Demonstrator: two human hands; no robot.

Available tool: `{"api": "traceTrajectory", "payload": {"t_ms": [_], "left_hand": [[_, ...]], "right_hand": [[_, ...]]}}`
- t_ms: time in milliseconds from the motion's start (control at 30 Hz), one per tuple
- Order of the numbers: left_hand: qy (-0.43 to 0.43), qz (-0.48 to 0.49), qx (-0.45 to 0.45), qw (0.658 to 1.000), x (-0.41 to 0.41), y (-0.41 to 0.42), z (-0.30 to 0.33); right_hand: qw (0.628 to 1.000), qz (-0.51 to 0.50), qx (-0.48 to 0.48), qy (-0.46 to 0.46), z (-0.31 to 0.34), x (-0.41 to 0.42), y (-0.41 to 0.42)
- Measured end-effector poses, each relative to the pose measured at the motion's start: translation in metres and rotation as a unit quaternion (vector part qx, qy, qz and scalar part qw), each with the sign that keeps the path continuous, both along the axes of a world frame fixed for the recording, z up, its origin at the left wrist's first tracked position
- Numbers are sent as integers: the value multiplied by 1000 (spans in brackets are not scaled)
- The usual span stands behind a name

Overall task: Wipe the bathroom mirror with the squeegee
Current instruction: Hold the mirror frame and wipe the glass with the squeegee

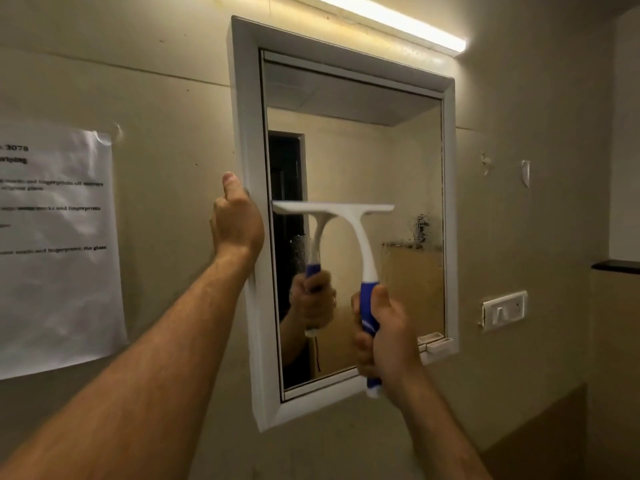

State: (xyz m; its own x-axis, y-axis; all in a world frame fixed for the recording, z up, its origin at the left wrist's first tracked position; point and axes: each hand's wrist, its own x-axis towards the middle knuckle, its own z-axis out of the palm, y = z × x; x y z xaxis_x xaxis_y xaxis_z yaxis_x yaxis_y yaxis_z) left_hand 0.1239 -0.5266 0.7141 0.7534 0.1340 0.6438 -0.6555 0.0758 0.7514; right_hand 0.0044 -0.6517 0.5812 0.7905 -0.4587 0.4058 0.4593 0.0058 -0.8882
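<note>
Now, blade: the squeegee [349, 244] lies level across the mirror [356, 161] at mid-height, handle running down.
Right hand [381, 334]: wraps the blue handle, nearer the glass.
Left hand [237, 220]: grips the frame [246, 109] at its left edge.
Droplets: wet patches show level with and just under the blade, so a downward pull seems next.

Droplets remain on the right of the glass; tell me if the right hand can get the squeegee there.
Probably yes: the right hand holds the squeegee, and nothing blocks the droplets.
</note>
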Motion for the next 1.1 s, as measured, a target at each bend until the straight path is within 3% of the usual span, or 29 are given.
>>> {"api": "traceTrajectory", "payload": {"t_ms": [167,267,433,700,967,1100], "left_hand": [[14,31,5,999,-6,0,-20],[52,41,7,998,-7,0,-48],[7,95,2,995,-4,-2,-73],[-35,114,-4,993,1,-5,-79],[-36,102,-8,994,1,-6,-80],[-32,100,-4,994,0,-4,-80]], "right_hand": [[999,16,27,26,-41,-13,13],[1000,6,10,11,-22,-10,9],[1000,0,-16,5,1,-8,6],[996,-16,39,80,-94,-28,13],[1000,8,1,28,-34,-14,2],[999,-11,10,46,-60,-17,5]]}}
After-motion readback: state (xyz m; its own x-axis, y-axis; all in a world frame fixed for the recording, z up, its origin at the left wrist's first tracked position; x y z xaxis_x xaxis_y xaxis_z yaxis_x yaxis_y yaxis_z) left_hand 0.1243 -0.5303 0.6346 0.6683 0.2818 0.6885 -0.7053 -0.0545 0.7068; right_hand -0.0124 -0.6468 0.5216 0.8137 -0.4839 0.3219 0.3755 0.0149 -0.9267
